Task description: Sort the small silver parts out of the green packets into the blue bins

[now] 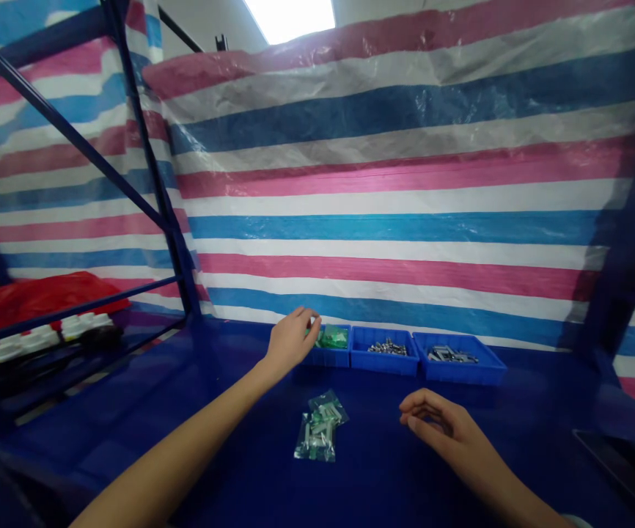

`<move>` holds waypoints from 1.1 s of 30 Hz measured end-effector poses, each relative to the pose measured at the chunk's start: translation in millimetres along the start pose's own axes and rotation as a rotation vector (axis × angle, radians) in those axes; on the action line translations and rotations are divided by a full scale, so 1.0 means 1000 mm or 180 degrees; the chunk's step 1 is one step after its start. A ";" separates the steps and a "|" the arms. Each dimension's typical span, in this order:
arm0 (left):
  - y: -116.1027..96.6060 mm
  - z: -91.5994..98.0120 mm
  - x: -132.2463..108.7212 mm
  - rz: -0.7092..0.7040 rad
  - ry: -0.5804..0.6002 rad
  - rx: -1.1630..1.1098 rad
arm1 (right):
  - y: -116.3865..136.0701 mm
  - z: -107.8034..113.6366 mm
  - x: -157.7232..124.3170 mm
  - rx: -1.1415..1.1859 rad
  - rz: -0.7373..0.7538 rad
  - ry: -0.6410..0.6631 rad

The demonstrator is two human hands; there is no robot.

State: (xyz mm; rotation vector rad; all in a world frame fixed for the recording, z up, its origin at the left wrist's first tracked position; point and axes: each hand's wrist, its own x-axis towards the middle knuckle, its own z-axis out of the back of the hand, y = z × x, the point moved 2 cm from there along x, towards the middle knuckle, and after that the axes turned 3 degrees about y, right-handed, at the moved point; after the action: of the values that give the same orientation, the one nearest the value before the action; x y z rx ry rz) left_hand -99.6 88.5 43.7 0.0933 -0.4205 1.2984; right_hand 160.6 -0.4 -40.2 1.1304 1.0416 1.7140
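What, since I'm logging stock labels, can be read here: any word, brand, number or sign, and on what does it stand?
No readable text anywhere in this view.
Clear packets on the table: any print is too small to make out.
Green packets in the left bin: too small and blurred to tell.
Blue bins: no lettering visible on their fronts.
Striped sheeting: coloured bands, no legible words.

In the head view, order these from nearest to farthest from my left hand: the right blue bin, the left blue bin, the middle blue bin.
From your left hand, nearest first:
1. Left blue bin, partly hidden by that hand.
2. Middle blue bin, next along to the right.
3. Right blue bin, at the right end of the row.
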 end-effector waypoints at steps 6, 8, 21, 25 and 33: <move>-0.012 -0.023 -0.060 -0.0323 0.0829 -0.0362 | 0.002 -0.008 -0.003 -0.0051 0.0034 0.0134; -0.015 -0.030 -0.065 -0.0346 0.0954 -0.0555 | 0.003 -0.011 -0.004 -0.0084 0.0015 0.0194; -0.077 -0.038 -0.063 -0.0029 0.1400 -0.3772 | -0.002 -0.015 0.002 0.1356 -0.0769 0.0274; -0.083 -0.047 -0.078 0.0875 0.1749 -0.5103 | 0.002 -0.017 -0.004 0.1863 -0.1103 0.0430; -0.083 -0.039 -0.084 0.0352 0.1269 -0.4641 | 0.002 -0.012 -0.006 0.0960 -0.0647 0.0243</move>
State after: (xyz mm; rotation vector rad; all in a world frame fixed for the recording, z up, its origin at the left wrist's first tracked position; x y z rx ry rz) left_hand -28.7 1.0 -8.1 -1.3914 -0.9277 0.8214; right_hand 150.1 -8.9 -42.8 1.1056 1.4483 1.4820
